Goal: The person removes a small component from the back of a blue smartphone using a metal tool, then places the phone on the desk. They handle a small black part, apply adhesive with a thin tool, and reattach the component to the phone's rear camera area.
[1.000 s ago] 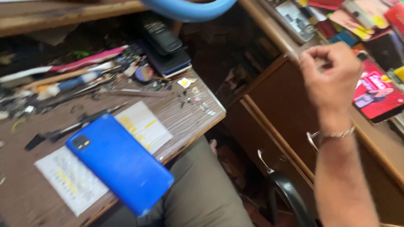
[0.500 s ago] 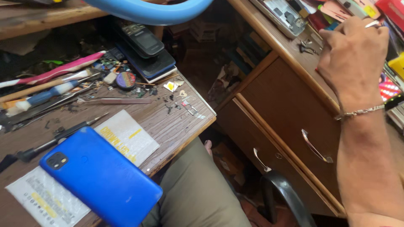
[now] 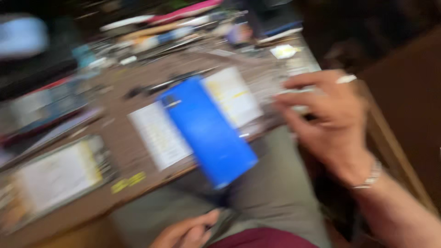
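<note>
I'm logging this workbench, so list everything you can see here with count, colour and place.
phone: one, blue, back side up, overhanging the near edge of the table
paper slips: two, white with yellow marks, under and beside the phone
wooden table: one, brown, across the left and centre
hand tools: several, pink, blue and dark, blurred, along the far edge
flat packet: one, pale with yellow, near left
trousers: grey, below the table edge
left hand: bottom centre, what it touches is too blurred to tell
right hand: ring and bracelet, at the table's right edge
</note>
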`<action>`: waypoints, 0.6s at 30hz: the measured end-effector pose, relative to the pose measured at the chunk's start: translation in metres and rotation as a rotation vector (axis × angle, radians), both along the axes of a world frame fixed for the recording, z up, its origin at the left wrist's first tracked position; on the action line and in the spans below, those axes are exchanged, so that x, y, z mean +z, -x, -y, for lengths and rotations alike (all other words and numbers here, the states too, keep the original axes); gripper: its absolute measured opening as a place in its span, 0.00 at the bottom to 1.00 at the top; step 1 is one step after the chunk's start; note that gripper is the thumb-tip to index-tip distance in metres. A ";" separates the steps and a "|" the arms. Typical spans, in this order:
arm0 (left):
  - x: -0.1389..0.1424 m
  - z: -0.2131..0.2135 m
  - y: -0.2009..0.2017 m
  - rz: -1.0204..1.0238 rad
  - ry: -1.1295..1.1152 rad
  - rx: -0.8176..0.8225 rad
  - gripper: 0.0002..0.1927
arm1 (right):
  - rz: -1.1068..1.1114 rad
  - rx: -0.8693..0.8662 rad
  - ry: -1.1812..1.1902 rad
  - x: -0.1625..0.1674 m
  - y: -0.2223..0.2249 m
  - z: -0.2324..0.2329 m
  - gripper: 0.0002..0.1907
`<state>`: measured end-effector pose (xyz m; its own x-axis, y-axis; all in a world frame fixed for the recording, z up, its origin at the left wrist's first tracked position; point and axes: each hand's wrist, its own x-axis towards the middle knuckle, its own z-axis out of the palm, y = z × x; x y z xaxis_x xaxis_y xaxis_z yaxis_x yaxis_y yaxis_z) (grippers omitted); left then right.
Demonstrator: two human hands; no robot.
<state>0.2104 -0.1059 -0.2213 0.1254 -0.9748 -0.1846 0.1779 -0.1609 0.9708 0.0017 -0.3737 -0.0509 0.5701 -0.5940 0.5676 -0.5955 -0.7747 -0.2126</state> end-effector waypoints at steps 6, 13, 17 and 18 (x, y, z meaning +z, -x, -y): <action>0.090 0.015 0.002 0.470 0.295 0.411 0.07 | -0.278 -0.063 0.149 0.001 -0.038 -0.001 0.09; 0.143 0.030 -0.001 1.103 0.544 0.612 0.08 | -0.034 -0.254 -0.539 0.003 -0.035 -0.038 0.17; 0.141 0.013 0.004 1.292 0.661 0.362 0.11 | 0.115 0.099 -1.280 -0.001 -0.017 -0.070 0.21; 0.139 0.009 0.001 1.388 0.703 0.312 0.14 | 0.205 0.219 -1.540 -0.007 -0.015 -0.075 0.23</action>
<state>0.2099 -0.1151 -0.0819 0.0083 -0.7175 0.6965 -0.9340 0.2433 0.2617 0.0164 -0.2985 -0.0576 0.7115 -0.5725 -0.4074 -0.3676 0.1909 -0.9102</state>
